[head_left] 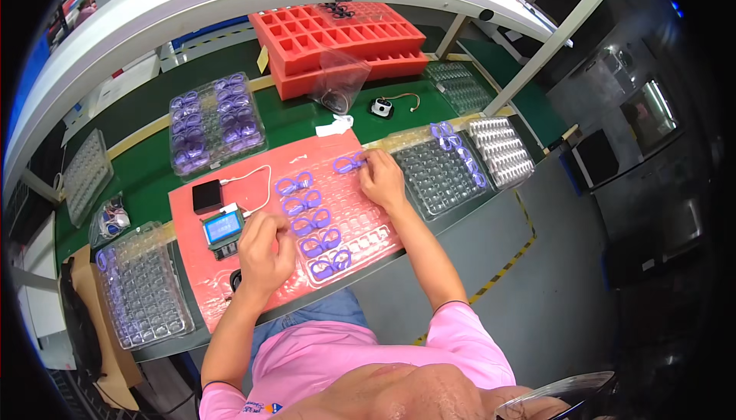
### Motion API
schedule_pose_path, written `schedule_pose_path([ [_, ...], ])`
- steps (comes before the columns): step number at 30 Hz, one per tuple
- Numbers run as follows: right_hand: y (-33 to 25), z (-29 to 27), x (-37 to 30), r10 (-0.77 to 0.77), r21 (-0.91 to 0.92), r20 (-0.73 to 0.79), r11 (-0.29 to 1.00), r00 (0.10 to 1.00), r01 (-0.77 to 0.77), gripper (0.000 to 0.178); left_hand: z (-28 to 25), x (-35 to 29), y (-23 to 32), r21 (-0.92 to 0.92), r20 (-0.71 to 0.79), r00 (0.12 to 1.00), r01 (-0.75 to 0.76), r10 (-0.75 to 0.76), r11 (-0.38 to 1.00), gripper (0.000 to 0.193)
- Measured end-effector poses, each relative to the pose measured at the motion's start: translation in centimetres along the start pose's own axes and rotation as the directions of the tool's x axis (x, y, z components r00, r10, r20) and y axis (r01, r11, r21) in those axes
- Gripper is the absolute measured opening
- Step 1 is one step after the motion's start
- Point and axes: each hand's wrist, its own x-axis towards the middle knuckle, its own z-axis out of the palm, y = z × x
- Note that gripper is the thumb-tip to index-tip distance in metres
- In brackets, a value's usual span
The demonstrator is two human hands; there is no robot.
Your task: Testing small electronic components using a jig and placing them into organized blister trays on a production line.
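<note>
My right hand (381,178) pinches a purple looped cable (347,163) at the far end of a clear plastic tray (359,224) on a red mat (198,270). Down the tray's left side runs a column of several more purple looped cables (310,222). My left hand (264,255) hovers left of that column with curled fingers; whatever they hold, if anything, is hidden. Just beyond it lies a small circuit board with a lit blue display (223,226). A white cable (264,190) links the board to a black box (207,197).
Trays of purple cables stand at the back left (216,123), near left (146,286) and right (437,171). Beside the right one lies a white-filled tray (501,152). Red foam trays (337,41) and a small white-and-black device (381,108) sit at the back.
</note>
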Motion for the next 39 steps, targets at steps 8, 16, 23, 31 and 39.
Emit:
schedule_pose_path([
  [8,-0.5,0.1,-0.3,-0.006,0.005,-0.025,1.0,1.0,0.007,0.017,-3.8,-4.4,1.0,-0.011,0.029,0.997,-0.068,0.068,0.998,0.016],
  [16,-0.7,-0.1,-0.3,0.001,-0.007,-0.025,1.0,1.0,-0.001,0.015,-5.7,-8.3,0.6,-0.074,0.009,0.992,-0.122,0.123,0.99,0.011],
  [23,-0.9,-0.1,-0.2,0.072,-0.009,0.011,0.997,0.997,-0.072,0.016,-6.9,-11.7,0.2,-0.101,-0.021,0.999,-0.031,0.029,0.994,0.01],
  [31,-0.9,-0.1,-0.1,0.044,-0.009,-0.02,0.999,0.999,-0.044,0.015,-7.7,-15.4,-0.9,-0.033,-0.031,0.996,0.084,-0.085,0.996,0.009],
  [39,-0.1,0.4,-0.5,0.127,0.066,-0.052,0.99,0.991,-0.123,0.018,-7.4,-18.2,-2.8,0.02,-0.024,0.995,0.096,-0.096,0.995,0.008],
])
